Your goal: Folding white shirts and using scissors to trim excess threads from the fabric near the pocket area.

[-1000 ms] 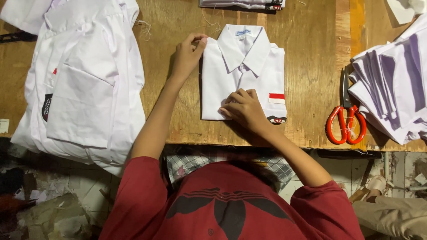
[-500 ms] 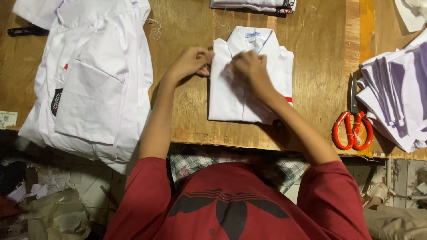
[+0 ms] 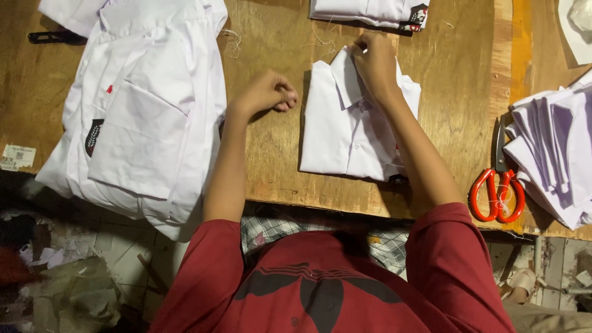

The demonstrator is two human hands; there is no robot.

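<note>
A folded white shirt [image 3: 348,132] lies collar-up on the wooden table [image 3: 271,160] in front of me. My right hand [image 3: 373,61] is at the top of the shirt, fingers pinching its collar. My left hand [image 3: 268,92] rests as a loose fist on the bare wood just left of the shirt, holding nothing that I can see.
A pile of unfolded white shirts [image 3: 145,111] covers the table's left side. Another folded shirt [image 3: 370,12] lies at the far edge. Red-handled scissors [image 3: 498,185] and a stack of white paper sheets [image 3: 555,154] sit at the right.
My right hand moved up from the shirt's lower front to its collar. My left hand left the shirt's left edge and curled into a fist on the wood.
</note>
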